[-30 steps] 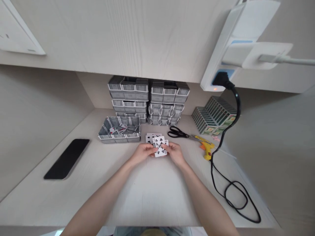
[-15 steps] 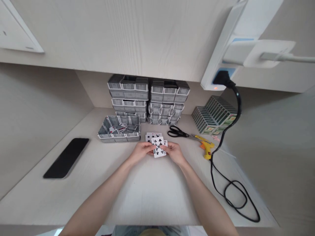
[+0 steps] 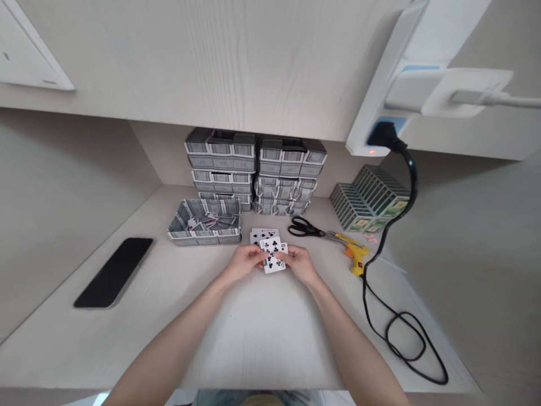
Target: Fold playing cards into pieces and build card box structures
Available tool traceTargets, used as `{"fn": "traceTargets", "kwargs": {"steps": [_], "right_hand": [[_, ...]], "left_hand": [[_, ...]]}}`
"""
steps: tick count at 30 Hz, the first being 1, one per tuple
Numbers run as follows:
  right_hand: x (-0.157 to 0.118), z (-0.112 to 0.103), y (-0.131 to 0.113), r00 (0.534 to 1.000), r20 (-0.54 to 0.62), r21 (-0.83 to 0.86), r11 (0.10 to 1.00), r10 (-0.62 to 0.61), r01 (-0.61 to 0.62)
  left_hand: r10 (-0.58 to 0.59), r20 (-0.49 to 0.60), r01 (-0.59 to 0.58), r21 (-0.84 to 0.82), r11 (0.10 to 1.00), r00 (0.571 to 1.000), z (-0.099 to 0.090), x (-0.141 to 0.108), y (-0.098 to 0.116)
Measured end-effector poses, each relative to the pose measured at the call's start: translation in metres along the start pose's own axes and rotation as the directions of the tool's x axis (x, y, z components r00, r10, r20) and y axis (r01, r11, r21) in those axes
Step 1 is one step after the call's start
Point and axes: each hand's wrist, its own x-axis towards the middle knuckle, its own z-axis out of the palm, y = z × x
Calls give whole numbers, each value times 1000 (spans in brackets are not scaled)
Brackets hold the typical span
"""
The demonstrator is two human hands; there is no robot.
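While the left hand (image 3: 245,262) and right hand (image 3: 300,263) pinch overlapping playing cards (image 3: 273,266) from left and right, light, even thumb pressure should avoid creases.

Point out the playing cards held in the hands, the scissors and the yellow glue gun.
Held playing cards (image 3: 274,263): head view, face of the front card.
Scissors (image 3: 315,231): head view, black handle near the blades.
Glue gun (image 3: 357,255): head view, yellow body.
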Motion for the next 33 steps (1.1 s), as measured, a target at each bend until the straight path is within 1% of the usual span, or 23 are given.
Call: {"fn": "traceTargets", "kwargs": {"steps": [4, 7, 10, 12, 16, 19, 21, 23, 26, 28, 31, 33], "right_hand": [[-1, 1, -2, 999, -22, -17, 999, -31, 31], [-3, 0, -8, 998, -16, 3, 998, -61, 61], [-5, -1, -14, 998, 14, 32, 998, -63, 62], [-6, -1, -15, 998, 26, 29, 998, -63, 62], [-6, -1, -14, 996, 27, -1, 996, -84, 84], [-5, 0, -10, 990, -3, -36, 990, -138, 138], [-5, 2, -6, 981, -38, -98, 978, -188, 184], [-6, 4, -3, 968, -74, -197, 955, -241, 222], [-11, 9, 2, 938, -129, -393, 885, -321, 249], [-14, 13, 4, 913, -175, -507, 829, -367, 236], [-17, 18, 7, 871, -256, -582, 786, -420, 209], [-17, 19, 7, 847, -280, -604, 768, -453, 211]], "left_hand": [[63, -14, -62, 28, 998, 998, 3, 1, -5], [126, -73, -122, 64, 991, 989, 5, 1, -8], [214, -163, -185, 178, 966, 963, 6, 0, -9], [273, -191, -218, 265, 939, 943, 5, -2, -8], [345, -182, -261, 371, 891, 921, 6, -7, -2], [381, -170, -281, 424, 861, 909, 9, -11, 2], [396, -168, -282, 464, 840, 903, 10, -13, 4], [408, -162, -279, 508, 815, 898, 12, -16, 4], [427, -143, -285, 555, 781, 893, 15, -20, 4], [447, -99, -314, 581, 751, 889, 19, -23, 3], [494, -13, -375, 634, 676, 869, 26, -27, 2], [513, -11, -380, 660, 649, 858, 28, -27, 1]]}}
